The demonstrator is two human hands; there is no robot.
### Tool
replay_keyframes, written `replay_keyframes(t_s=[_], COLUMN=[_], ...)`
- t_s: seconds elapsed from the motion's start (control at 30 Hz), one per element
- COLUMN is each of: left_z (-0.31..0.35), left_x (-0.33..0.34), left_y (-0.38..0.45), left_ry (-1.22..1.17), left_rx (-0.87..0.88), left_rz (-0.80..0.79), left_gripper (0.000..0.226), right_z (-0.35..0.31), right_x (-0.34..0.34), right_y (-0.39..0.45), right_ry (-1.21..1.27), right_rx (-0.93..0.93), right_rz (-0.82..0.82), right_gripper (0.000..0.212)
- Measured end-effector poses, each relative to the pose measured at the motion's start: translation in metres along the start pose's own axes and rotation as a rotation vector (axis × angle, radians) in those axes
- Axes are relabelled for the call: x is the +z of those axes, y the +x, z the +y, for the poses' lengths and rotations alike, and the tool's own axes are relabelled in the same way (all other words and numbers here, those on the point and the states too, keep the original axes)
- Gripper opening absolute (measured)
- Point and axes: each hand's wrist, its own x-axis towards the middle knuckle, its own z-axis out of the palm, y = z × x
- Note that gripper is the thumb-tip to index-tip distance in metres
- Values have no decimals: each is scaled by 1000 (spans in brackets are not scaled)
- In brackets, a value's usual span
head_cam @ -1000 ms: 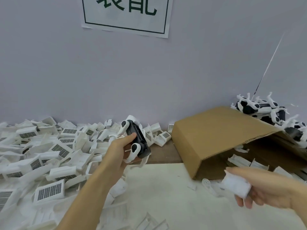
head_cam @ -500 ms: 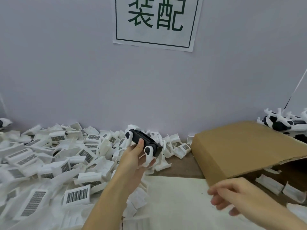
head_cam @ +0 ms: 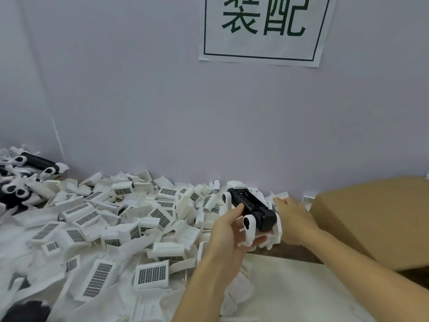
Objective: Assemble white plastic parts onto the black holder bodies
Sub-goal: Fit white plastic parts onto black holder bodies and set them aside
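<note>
left hand (head_cam: 228, 231): raised, fingers and thumb curled, gripping.
right hand (head_cam: 293, 218): stretched forward, palm down, fingers seemingly straight, blurred.
forearms: both bare.

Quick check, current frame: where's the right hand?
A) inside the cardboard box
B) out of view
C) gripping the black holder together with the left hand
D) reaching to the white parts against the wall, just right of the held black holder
D: the right hand stretches, fingers extended, to the white parts by the wall beside the black holder, which only the left hand grips; the cardboard box lies further right.
</note>
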Motion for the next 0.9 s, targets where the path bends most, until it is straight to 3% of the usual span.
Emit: replay_keyframes(t_s=[0.1,0.27,0.33,0.4,0.5,0.67,0.77,0.83,0.9], left_z=[-4,-7,-7,-8,-7,-6,-8,-10,-17], left_x=[0,-1,1,3,7,21,30,35,37], left_y=[4,5,4,5,1,-4,-4,-7,-11], left_ry=[46,123,128,131,148,222,251,291,381], left_rx=[-6,-4,-11,-14,-16,8,-1,-10,-3], left_rz=[-34,-54,-55,-42,-33,-33,-9,68,137], left_gripper=[39,32,33,35,37,33,34,27,18], right_z=[-1,-1,0,3,11,28,30,27,25], right_x=[3,-3,-10,-13,-12,-1,2,6,11], right_y=[4,-20,-36,-54,-80,-107,-112,-112,-108], right_ry=[94,660,1054,1452,1810,2051,2197,2066,1747], right_rx=[-54,-39,9,74,93,70,69,141,191], right_rz=[160,445,412,273,145,162,117,200,340], right_gripper=[7,3,4,4,14,46,30,21,16])
